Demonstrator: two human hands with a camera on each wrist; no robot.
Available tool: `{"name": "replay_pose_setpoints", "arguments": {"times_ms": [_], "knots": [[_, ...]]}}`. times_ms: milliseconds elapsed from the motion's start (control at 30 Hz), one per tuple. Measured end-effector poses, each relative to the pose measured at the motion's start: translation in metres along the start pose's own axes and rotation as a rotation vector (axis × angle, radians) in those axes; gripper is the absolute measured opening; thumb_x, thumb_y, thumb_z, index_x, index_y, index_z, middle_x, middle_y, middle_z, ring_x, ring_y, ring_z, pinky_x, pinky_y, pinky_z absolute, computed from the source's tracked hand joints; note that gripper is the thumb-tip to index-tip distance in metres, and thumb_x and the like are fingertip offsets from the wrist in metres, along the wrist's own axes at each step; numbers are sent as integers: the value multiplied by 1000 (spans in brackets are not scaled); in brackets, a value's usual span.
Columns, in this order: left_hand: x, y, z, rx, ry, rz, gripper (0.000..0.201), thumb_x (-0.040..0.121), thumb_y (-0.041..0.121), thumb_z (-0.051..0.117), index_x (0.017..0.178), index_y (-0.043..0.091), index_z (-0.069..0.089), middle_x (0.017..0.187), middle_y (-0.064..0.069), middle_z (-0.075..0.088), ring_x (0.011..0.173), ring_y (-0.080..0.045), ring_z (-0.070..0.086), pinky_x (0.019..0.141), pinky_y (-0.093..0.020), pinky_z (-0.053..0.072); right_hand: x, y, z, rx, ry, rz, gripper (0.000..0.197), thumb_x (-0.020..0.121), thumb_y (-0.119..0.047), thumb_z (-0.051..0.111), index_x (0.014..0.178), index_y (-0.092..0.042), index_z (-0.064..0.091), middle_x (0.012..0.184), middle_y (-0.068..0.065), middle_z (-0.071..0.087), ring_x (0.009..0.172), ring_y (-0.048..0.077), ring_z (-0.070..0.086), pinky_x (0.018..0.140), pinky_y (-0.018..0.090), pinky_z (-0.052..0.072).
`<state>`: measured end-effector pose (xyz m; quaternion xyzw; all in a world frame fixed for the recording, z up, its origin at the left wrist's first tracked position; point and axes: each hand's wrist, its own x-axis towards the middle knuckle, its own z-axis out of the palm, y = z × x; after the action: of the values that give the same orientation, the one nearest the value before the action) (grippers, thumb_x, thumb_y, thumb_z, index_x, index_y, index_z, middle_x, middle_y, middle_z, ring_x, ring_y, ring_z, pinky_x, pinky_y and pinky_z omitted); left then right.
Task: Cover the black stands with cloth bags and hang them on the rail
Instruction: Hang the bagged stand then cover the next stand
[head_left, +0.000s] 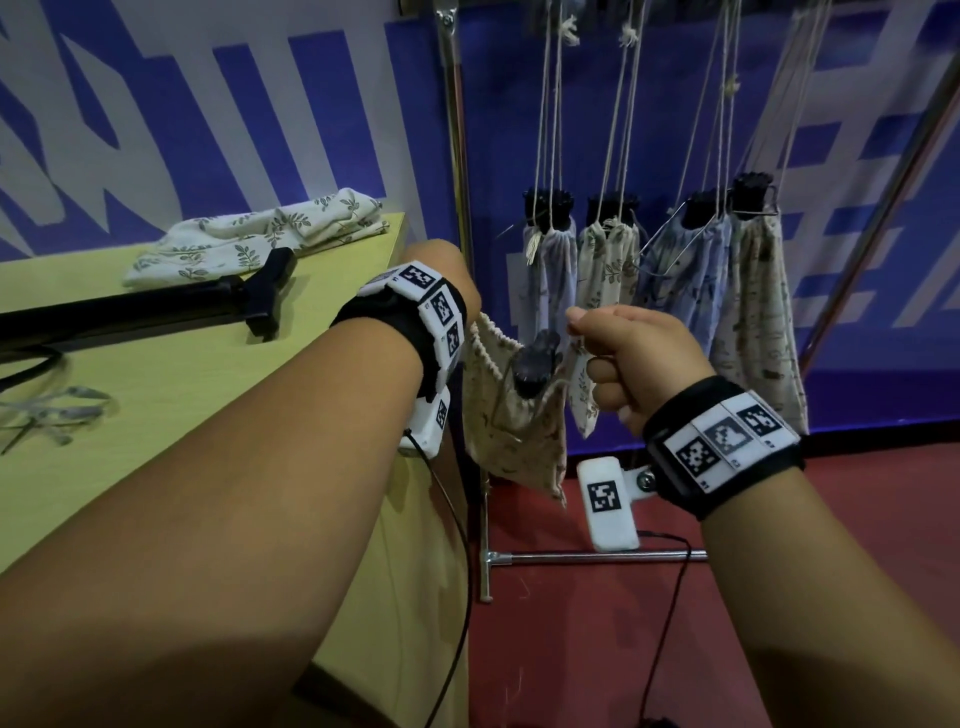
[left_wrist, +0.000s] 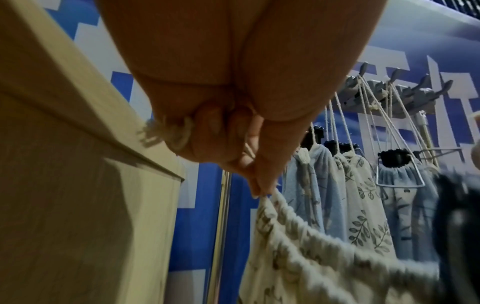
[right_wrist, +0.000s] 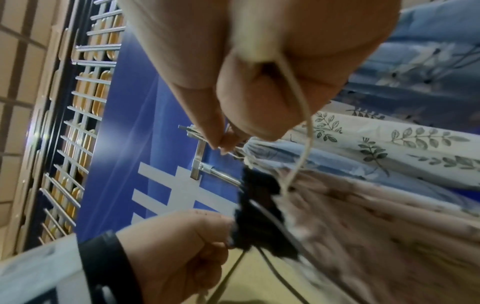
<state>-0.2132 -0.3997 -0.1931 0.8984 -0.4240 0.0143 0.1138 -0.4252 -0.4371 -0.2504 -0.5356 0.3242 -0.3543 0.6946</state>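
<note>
A cream leaf-print cloth bag (head_left: 511, 415) hangs between my hands, with the top of a black stand (head_left: 535, 358) poking out of its mouth. My left hand (head_left: 447, 275) pinches the bag's gathered rim (left_wrist: 262, 197) and has a knotted cord end (left_wrist: 179, 131) curled in its fingers. My right hand (head_left: 618, 338) pinches the other side of the rim, and a drawstring (right_wrist: 301, 127) runs through its fist. Several covered stands (head_left: 608, 260) hang by their strings from the metal rail's hooks (left_wrist: 389, 90). Another black stand (head_left: 156, 312) lies on the table.
A yellow table (head_left: 156, 415) stands at the left with folded leaf-print bags (head_left: 249, 239) at its back. The rack's chrome upright (head_left: 457, 156) rises beside the table edge, its foot bar (head_left: 571, 557) on the red floor. Cables trail from both wrists.
</note>
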Motion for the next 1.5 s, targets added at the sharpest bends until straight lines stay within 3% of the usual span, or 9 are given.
{"name": "replay_pose_setpoints", "arguments": {"times_ms": [200,433,567,667,767,900,1267,1400,1500], "knots": [[-10,2,-12,-173,-182,-82,35,67,42,71,78,10,63,72,-7,59,64,-27,55,63,-35,48,4,-3,1,252,-101,-69,19,101,-15,68,83,-10,66,66,1,51,49,11,39,45,25,32],[-15,5,-16,-923,-153,-271,18,74,29,68,78,14,59,59,-2,51,43,-20,45,53,-26,42,1,-3,5,172,-79,-178,25,99,-19,70,121,-21,81,99,-6,78,88,11,68,84,30,52],[-12,6,-17,-1137,-191,-237,18,84,27,72,75,18,58,62,1,53,60,-18,50,58,-27,44,-3,-2,11,-2,-10,-279,43,94,-13,77,132,-34,76,126,-13,76,117,0,69,100,26,52],[-20,8,-21,-1248,-327,-127,11,93,31,71,97,22,67,94,6,72,93,-15,67,86,-33,49,-2,0,15,29,-78,-336,64,96,-2,73,149,-36,61,131,0,75,127,8,67,109,31,53],[-31,11,-27,-1304,-424,16,16,98,26,65,113,27,63,121,6,76,118,-23,70,105,-43,46,3,1,16,153,-154,-363,80,99,11,62,162,-33,40,113,15,75,109,24,71,100,37,59],[-39,14,-30,-1352,-414,156,40,99,11,62,134,31,65,119,3,76,116,-24,72,111,-48,45,9,1,17,304,-180,-322,83,103,14,45,169,-29,21,100,13,76,74,14,65,72,25,58],[-27,23,-15,-1240,-232,118,81,97,9,66,159,46,29,90,32,74,64,-10,59,75,-34,59,18,-2,14,636,102,-320,64,105,5,47,161,-26,44,74,1,59,61,11,53,67,30,52],[-28,19,-17,-1039,-105,63,87,90,16,70,155,56,28,149,8,58,65,-13,56,70,-40,62,21,-4,3,602,167,-359,53,106,-3,49,152,-28,55,71,-5,53,65,10,50,63,30,45],[-26,16,-16,-957,-60,48,87,91,16,67,158,54,25,158,0,49,51,-3,55,58,-27,53,23,2,-1,584,187,-334,50,106,-6,49,149,-29,59,73,-3,50,63,11,45,63,31,46]]}}
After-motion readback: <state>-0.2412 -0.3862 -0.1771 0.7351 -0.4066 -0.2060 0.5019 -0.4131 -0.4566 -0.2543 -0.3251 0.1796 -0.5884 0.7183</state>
